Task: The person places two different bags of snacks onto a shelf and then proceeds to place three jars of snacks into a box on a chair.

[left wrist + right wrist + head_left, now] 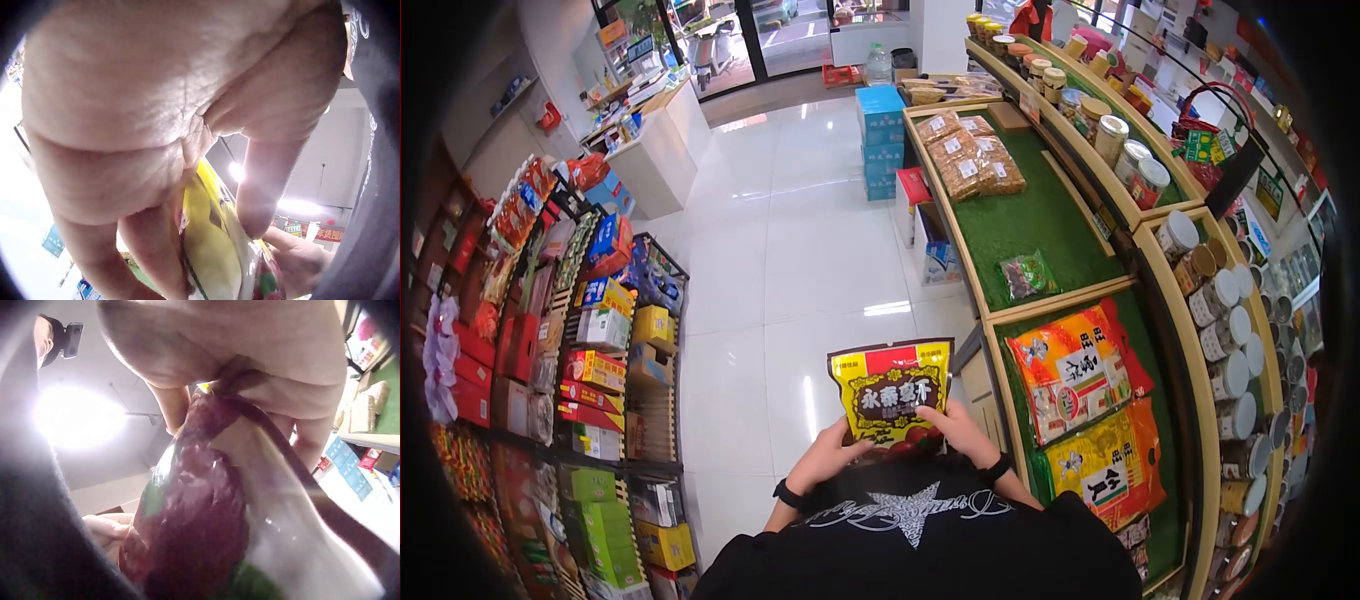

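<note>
A yellow and dark brown bag with a red top band is held upright in front of the chest in the head view. The left hand grips its lower left side, and the right hand pinches its lower right side, thumb on the front. In the left wrist view the left hand has its thumb on one face of the bag and its fingers on the other. In the right wrist view the right hand holds the bag's edge, its fingertips partly hidden.
To the right stands a wooden display with green lining, holding snack bags and rows of jars. Shelves of boxed goods line the left. Blue boxes stand beyond on the white tiled floor.
</note>
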`<state>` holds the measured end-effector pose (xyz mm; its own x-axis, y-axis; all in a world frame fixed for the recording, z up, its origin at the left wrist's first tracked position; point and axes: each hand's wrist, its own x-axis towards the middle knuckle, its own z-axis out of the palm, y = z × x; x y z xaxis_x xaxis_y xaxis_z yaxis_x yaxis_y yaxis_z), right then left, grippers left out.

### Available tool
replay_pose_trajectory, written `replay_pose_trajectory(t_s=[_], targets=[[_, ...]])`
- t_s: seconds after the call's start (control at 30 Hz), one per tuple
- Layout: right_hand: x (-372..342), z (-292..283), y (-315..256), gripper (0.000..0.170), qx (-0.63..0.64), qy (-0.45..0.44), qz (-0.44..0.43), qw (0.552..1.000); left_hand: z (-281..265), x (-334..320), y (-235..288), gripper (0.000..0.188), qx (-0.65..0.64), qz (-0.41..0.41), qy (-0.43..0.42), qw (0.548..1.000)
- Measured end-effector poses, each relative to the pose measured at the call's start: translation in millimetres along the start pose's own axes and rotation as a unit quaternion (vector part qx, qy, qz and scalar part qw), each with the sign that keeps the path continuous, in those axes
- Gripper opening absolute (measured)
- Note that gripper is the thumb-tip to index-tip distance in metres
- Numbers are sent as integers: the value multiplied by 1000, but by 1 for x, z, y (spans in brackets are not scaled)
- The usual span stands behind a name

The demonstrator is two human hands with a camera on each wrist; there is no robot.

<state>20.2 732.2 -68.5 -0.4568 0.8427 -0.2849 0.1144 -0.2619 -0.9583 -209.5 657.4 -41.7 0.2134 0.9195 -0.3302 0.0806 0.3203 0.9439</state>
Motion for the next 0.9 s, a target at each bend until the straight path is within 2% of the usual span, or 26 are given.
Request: replay_pose_trajectory(t_s=[0.1,0.17,0.23,0.33,0.47,0.57,0.63,0.67,0.73,0.77,0.87,0.9], targets=[[25,-25,-24,31,-11,1,-36,999,-2,40,16,44,-13,33,0,999],[34,-42,-35,26,15,-5,-3,1000,1,62,26,44,-20,42,0,999],[46,-59,-37,26,25,-5,15,1000,5,80,40,43,78,14,1,997],[61,-77,-32,28,39,-8,32,999,10,102,39,42,91,9,5,996],[72,-93,-39,31,28,-6,50,998,12,123,68,42,49,-31,-27,998],[83,-101,-36,30,59,22,25,998,6,149,67,41,72,-16,-49,996],[87,-107,-42,31,34,-1,-26,999,0,166,66,41,85,-2,-62,994],[91,-111,-41,31,37,7,-26,999,-5,176,61,41,88,-2,-70,994],[100,-120,-38,38,23,-18,32,999,-15,197,51,41,122,-7,-96,988],[103,-121,-49,41,-16,-14,47,999,-21,207,55,41,124,-7,-106,987],[129,-120,-57,42,-21,31,27,999,-40,237,67,41,120,15,-119,986],[140,-117,-59,45,6,49,-4,999,-49,250,67,40,123,18,-122,985]])
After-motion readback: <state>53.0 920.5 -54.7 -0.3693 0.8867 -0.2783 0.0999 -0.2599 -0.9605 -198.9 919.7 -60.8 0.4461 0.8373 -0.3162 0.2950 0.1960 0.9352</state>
